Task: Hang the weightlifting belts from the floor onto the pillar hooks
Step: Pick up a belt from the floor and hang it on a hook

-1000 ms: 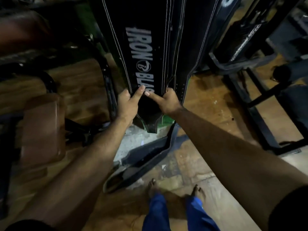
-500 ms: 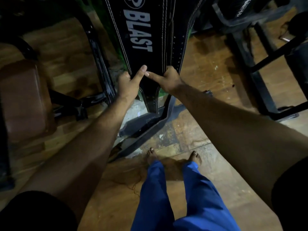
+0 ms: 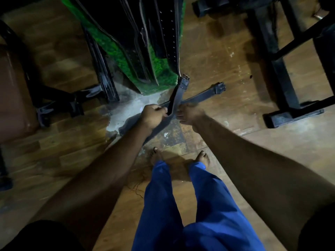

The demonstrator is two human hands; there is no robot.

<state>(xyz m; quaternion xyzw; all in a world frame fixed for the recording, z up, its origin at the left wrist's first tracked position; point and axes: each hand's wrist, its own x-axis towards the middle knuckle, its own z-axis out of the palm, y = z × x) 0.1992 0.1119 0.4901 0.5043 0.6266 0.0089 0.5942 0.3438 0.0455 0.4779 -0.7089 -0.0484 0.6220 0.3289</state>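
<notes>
At the bottom of the view, blue trouser legs (image 3: 181, 205) end in two bare feet (image 3: 157, 156) standing on the wooden floor (image 3: 63, 142). Just beyond the toes, both arms reach down to a dark belt (image 3: 197, 98) lying on a worn, pale patch of floor at the pillar's foot. The left hand (image 3: 153, 115) has its fingers curled round the belt's strap, and the right hand (image 3: 190, 115), just beside it, pinches the same belt with bent fingers. One strap end with a buckle (image 3: 184, 81) rises from between the hands towards the pillar; the other end runs flat along the floor to the right. Behind, the green-covered pillar (image 3: 159, 69) carries black belts already hanging (image 3: 163, 24) down its face. Black metal gym frames (image 3: 275, 69) stand on the right, and a brown padded seat (image 3: 12, 91) on the left.
</notes>
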